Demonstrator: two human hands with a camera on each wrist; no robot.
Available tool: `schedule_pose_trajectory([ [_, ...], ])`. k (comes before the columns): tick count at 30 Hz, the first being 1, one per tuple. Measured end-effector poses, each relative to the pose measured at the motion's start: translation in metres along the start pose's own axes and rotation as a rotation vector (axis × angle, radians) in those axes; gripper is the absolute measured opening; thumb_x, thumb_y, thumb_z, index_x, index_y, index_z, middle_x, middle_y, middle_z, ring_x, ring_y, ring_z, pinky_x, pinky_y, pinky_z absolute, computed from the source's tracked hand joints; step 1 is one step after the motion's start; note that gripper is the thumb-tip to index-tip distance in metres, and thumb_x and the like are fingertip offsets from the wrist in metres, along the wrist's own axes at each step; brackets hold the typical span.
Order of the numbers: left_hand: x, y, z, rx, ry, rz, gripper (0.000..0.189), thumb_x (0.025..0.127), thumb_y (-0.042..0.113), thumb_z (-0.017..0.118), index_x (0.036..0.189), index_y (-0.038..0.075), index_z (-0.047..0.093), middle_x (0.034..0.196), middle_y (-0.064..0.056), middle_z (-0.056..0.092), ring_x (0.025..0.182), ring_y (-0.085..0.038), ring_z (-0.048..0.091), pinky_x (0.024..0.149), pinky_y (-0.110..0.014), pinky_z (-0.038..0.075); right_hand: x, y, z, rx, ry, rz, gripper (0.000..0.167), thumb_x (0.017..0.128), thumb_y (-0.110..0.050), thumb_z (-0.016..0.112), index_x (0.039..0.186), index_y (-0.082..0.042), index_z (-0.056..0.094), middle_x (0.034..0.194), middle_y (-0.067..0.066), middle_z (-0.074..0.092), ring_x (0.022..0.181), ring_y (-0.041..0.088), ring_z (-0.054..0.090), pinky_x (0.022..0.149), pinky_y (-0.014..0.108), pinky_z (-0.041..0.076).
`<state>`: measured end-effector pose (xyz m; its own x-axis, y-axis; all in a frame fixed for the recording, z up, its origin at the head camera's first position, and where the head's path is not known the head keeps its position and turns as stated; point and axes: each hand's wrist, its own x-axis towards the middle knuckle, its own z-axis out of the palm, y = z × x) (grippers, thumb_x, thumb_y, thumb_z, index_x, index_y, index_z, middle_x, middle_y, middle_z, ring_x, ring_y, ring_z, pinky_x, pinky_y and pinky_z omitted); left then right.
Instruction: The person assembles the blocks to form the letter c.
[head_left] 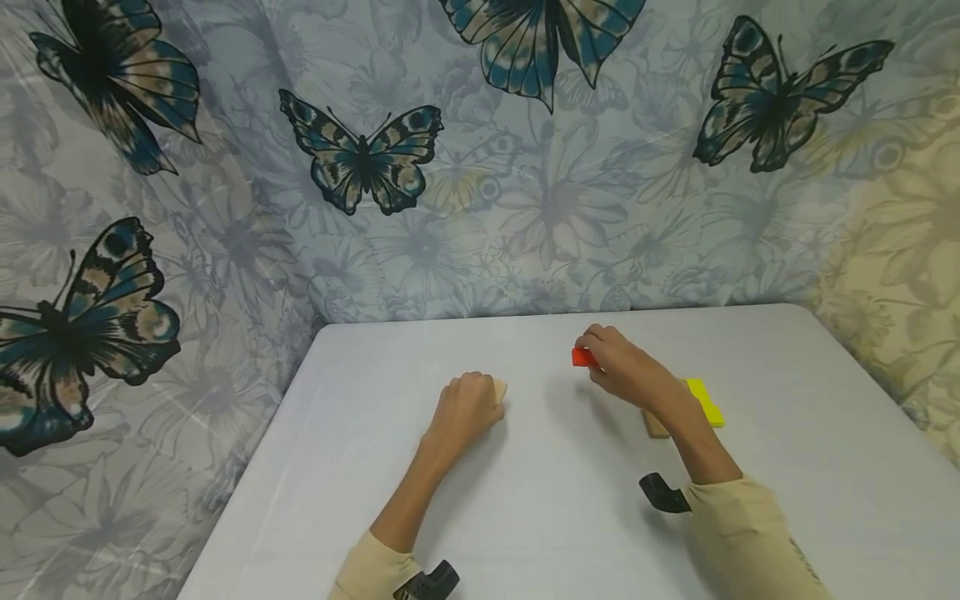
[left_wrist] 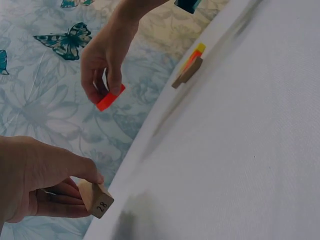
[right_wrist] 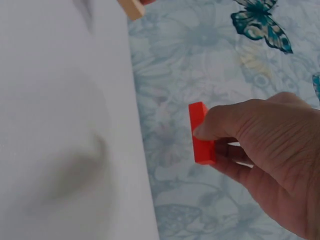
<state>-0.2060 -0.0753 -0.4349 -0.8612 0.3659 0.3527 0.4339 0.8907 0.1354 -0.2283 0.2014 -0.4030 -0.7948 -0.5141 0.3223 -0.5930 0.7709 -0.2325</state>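
My left hand (head_left: 467, 408) holds a plain wooden block (left_wrist: 95, 198) between thumb and fingers. The number 28 is printed on the block's end, as the left wrist view shows. My right hand (head_left: 618, 367) pinches a red block (right_wrist: 201, 134) between thumb and fingertips. Both hands are raised above the white table, their shadows lying apart from them. Beyond the right forearm lie a yellow block (head_left: 705, 403) and a wooden block (head_left: 655, 425), partly hidden by the arm. A red-orange piece (left_wrist: 192, 59) shows between those two in the left wrist view.
The white-covered table (head_left: 540, 517) reaches back to a wall hanging (head_left: 555, 225) printed with butterflies and flowers. Another patterned cloth side (head_left: 217, 275) stands to the left. Black pieces (head_left: 663, 493) are strapped at both sleeve cuffs.
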Motion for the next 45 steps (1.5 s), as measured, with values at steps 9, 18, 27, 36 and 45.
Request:
schedule_pose_trajectory([
  [9, -0.005, 0.000, 0.002, -0.044, -0.055, -0.008, 0.031, 0.081, 0.006, 0.077, 0.061, 0.009, 0.053, 0.060, 0.002, 0.044, 0.052, -0.007, 0.035, 0.043, -0.014, 0.029, 0.010, -0.011, 0.004, -0.015, 0.005, -0.044, 0.029, 0.087, 0.008, 0.076, 0.113, 0.001, 0.066, 0.110, 0.011, 0.067, 0.102, 0.027, 0.063, 0.090, 0.042, 0.064],
  [18, -0.008, 0.003, 0.005, -0.103, -0.132, -0.017, 0.041, 0.085, 0.010, 0.079, 0.060, 0.013, 0.046, 0.059, 0.005, 0.040, 0.052, -0.005, 0.035, 0.043, -0.012, 0.030, 0.021, -0.014, 0.015, -0.003, -0.033, -0.043, 0.028, 0.087, 0.009, 0.073, 0.113, -0.001, 0.068, 0.108, 0.009, 0.069, 0.102, 0.026, 0.064, 0.090, 0.042, 0.063],
  [27, -0.010, 0.009, 0.008, -0.090, -0.180, -0.041, 0.030, 0.085, 0.016, 0.082, 0.067, 0.008, 0.060, 0.060, 0.004, 0.046, 0.054, -0.007, 0.039, 0.046, -0.016, 0.034, 0.034, -0.019, 0.028, 0.001, -0.133, -0.056, 0.027, 0.087, 0.010, 0.073, 0.111, -0.002, 0.071, 0.104, 0.008, 0.071, 0.094, 0.024, 0.064, 0.087, 0.040, 0.062],
  [36, -0.009, 0.012, 0.015, -0.098, -0.159, -0.041, 0.037, 0.084, 0.015, 0.082, 0.063, 0.011, 0.052, 0.060, 0.005, 0.038, 0.052, -0.006, 0.033, 0.044, -0.016, 0.030, 0.043, -0.023, 0.048, -0.003, -0.215, -0.070, 0.021, 0.088, 0.007, 0.074, 0.106, -0.005, 0.073, 0.098, 0.004, 0.068, 0.090, 0.020, 0.062, 0.084, 0.035, 0.059],
  [45, -0.004, 0.010, 0.023, -0.140, -0.143, -0.049, 0.050, 0.083, 0.008, 0.076, 0.055, 0.017, 0.036, 0.058, 0.009, 0.028, 0.053, -0.005, 0.027, 0.043, -0.015, 0.024, 0.048, -0.029, 0.068, -0.032, -0.252, -0.098, 0.022, 0.088, 0.013, 0.069, 0.101, -0.005, 0.072, 0.091, 0.002, 0.065, 0.083, 0.017, 0.060, 0.078, 0.032, 0.057],
])
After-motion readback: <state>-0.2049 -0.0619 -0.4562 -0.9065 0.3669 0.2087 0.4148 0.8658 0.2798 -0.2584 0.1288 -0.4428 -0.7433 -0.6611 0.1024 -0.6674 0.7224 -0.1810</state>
